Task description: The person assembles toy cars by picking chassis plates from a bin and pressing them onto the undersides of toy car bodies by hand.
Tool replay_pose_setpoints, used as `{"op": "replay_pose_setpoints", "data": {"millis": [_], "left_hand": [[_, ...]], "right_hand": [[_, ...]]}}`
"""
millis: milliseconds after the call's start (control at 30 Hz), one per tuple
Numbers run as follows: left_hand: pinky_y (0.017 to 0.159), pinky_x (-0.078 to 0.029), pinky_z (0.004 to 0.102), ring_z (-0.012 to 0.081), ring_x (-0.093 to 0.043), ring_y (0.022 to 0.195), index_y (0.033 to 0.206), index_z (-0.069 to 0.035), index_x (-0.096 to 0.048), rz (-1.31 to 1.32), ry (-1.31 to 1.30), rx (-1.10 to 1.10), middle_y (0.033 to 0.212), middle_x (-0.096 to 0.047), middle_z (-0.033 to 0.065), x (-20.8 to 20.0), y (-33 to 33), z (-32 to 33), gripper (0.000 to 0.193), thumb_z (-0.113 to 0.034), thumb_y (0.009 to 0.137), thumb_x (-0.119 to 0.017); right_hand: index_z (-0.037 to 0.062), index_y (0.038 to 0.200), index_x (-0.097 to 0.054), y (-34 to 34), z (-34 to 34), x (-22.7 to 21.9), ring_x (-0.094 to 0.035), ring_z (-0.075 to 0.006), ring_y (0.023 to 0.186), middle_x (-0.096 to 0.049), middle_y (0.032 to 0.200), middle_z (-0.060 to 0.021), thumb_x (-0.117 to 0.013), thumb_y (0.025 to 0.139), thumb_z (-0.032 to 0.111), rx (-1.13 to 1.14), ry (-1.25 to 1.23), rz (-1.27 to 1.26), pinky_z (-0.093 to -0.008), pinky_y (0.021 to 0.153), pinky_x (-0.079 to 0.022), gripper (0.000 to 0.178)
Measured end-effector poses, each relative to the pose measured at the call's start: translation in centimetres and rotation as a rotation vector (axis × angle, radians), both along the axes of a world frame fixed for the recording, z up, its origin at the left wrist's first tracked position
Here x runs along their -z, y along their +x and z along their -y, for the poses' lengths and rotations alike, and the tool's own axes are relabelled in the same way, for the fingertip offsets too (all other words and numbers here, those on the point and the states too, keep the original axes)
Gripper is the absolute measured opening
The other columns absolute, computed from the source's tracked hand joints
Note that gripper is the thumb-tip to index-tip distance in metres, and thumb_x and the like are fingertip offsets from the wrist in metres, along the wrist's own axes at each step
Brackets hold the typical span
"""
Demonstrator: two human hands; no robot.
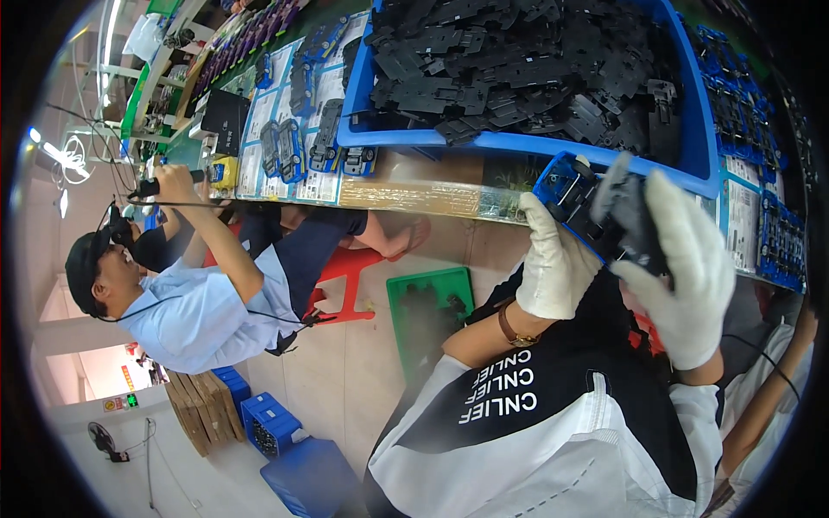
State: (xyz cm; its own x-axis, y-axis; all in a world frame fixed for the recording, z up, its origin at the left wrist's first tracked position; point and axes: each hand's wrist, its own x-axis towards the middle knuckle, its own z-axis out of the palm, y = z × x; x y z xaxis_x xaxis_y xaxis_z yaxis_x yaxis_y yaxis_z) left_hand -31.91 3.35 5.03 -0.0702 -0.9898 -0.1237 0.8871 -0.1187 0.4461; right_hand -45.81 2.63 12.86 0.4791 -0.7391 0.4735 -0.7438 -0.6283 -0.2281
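Left hand (560, 266) grasps blue toy car (563, 183), right hand (689, 268) pinches blurred black plate (637, 220), both by near edge of bin (509, 142), toward right corner; I'd hold car steady, line plate up square

to our left we see a co-worker (194, 306) in a light blue shirt and dark cap, a red stool (352, 289) by their legs. a green tray (400, 328) lies on the floor (324, 371). farther off, brown boards (200, 410) stand beside blue crates (275, 423), near a black fan (102, 438).
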Motion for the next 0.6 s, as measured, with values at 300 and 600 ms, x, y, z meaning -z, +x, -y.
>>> {"op": "replay_pose_setpoints", "data": {"millis": [300, 600], "left_hand": [[0.104, -0.038, 0.0376, 0.0226, -0.048, 0.122, 0.137, -0.01, -0.038, 0.091, -0.045, 0.001, 0.132, -0.048, 0.0088, 0.9, -0.8, -0.7, 0.086, -0.074, 0.08, -0.033], [0.1, -0.041, 0.0335, 0.0188, -0.049, 0.118, 0.136, -0.011, -0.038, -0.015, -0.13, -0.018, 0.129, -0.049, 0.0062, 0.9, -1.1, -1.0, 0.069, -0.059, 0.087, -0.048]], "right_hand": [[0.0127, 0.114, -0.061, 2.1, -0.3, 2.1, -0.06, -0.03, 0.098, -0.059, 0.109, -0.012, -0.078, 0.055, 0.014, 0.029, -0.05, 0.017, -0.0381, 0.085, -0.05, 0.062], [0.012, 0.117, -0.06, 2.2, -1.1, 2.8, -0.058, -0.0325, 0.101, -0.058, 0.11, -0.0156, -0.075, 0.063, 0.018, 0.06, -0.016, -0.028, -0.0404, 0.088, -0.048, 0.057]]}}
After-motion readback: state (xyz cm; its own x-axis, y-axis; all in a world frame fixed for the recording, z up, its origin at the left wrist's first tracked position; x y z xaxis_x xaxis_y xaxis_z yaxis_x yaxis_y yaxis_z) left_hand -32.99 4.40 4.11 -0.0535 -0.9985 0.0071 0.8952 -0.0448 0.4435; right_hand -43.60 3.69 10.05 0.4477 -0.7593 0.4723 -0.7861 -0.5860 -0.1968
